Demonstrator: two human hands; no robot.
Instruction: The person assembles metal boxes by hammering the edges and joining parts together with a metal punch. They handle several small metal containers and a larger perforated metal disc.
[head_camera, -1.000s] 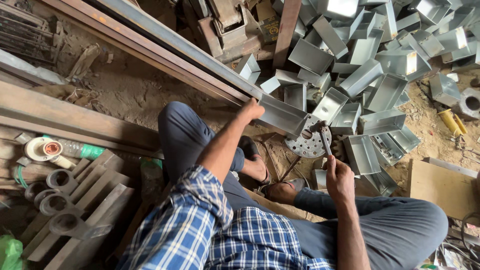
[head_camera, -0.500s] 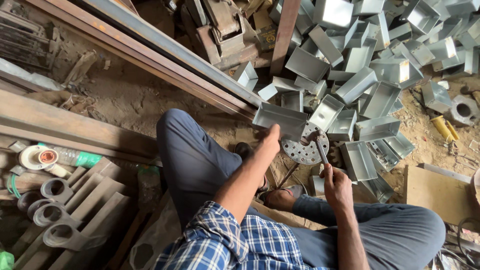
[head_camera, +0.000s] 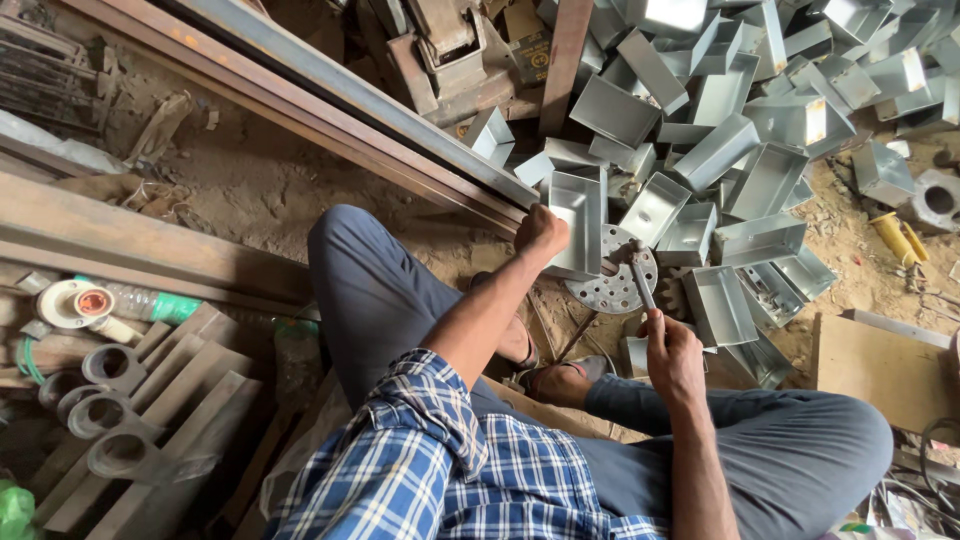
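My left hand (head_camera: 541, 232) grips the side of a grey sheet-metal box (head_camera: 578, 220) and holds it upright on a round perforated steel plate (head_camera: 618, 285) on the ground. My right hand (head_camera: 672, 352) is closed around the handle of a hammer (head_camera: 640, 280), whose head sits at the box's lower edge over the plate. I sit on the ground with my knees spread on either side of the plate.
A heap of several similar grey metal boxes (head_camera: 740, 130) covers the ground ahead and to the right. Long rusty steel beams (head_camera: 330, 110) run diagonally at left. Pipe sections and angle pieces (head_camera: 120, 420) lie at lower left, beside a plastic bottle (head_camera: 150, 303). A flat board (head_camera: 885, 365) lies at right.
The left hand has turned the metal box from lying across the plate to standing upright on it. The right hand has brought the hammer head closer to the box.
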